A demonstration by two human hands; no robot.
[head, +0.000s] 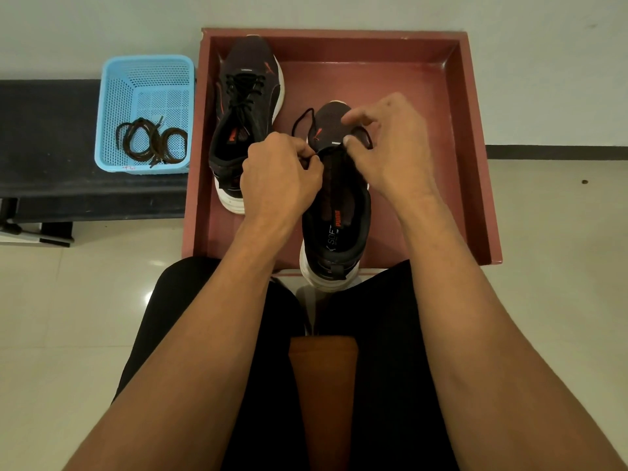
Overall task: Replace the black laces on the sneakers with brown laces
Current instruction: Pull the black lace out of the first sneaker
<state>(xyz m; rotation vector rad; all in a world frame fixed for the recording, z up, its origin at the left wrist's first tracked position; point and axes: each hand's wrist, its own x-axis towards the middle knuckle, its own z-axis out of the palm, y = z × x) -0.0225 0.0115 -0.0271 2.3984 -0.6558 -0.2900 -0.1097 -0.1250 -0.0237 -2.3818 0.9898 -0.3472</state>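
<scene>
Pinching the black lace [301,120] at the eyelets nearest the toe, the left hand [282,171] has its grip curled tight on the strand at the left side of the near sneaker [339,215]. The right hand [387,144] seems to nip the other run of lace between thumb and forefinger, though its fingers crowd the spot and I cannot be sure. Loose loops of lace stand out on either side of the toe, and the throat nearer the person looks bare. I judge the unlacing of this shoe nearly done. The next move calls for drawing the lace clear of the last eyelets.

The far sneaker [244,107], to the left in the red tray [475,147], is fully laced in black. The brown laces [153,144] lie coiled in the blue basket [112,107] on the dark surface [47,137] at far left, well apart.
</scene>
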